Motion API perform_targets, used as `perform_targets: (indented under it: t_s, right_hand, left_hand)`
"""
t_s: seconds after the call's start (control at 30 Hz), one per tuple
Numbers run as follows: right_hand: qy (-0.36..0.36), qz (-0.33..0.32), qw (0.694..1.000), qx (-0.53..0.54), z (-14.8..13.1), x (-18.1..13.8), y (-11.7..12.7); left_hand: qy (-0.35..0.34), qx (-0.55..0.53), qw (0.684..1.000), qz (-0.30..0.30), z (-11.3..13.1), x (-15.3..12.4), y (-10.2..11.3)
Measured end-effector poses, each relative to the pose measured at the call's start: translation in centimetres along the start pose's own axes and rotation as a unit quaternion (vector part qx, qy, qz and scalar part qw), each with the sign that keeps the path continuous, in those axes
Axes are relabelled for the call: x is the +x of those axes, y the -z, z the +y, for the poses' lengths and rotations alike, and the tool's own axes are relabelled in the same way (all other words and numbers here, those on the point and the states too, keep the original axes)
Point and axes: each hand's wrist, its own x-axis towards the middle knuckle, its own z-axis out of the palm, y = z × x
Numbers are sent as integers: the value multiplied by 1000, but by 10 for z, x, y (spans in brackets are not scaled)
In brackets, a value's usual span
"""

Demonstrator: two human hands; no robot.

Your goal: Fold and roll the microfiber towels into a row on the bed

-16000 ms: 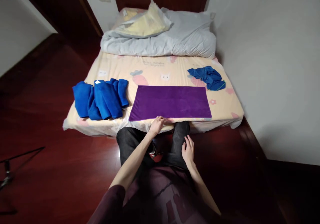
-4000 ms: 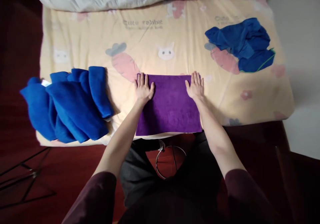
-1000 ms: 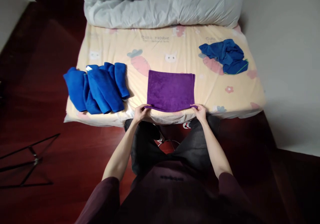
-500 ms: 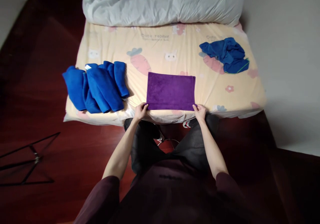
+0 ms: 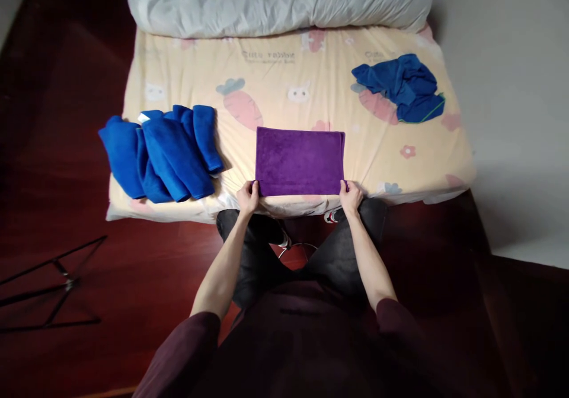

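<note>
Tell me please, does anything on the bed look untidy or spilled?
Mainly the blue cloth with green edging on the right of the bed: it lies crumpled, whereas the purple cloth held by left hand and right hand lies mostly flat. I see no spill.

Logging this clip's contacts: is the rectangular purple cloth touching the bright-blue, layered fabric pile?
Apart: the head view shows cream, carrot-printed bedsheet between the purple cloth and the blue fabric pile.

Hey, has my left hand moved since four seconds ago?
Yes. Your left hand has come toward you, from the tip of the printed carrot to the near edge of the bed.
</note>
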Motion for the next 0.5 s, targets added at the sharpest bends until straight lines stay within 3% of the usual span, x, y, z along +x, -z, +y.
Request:
perform_targets:
  t_s: [0.23,0.5]
  right_hand:
    - [-30,-5,999,11,-6,-4,1]
    - [-1,26,1000,-4,-2,-3,-2]
  left_hand:
    - [-4,24,1000,14,2,-1,-3]
    - [2,26,998,57,4,-7,-9]
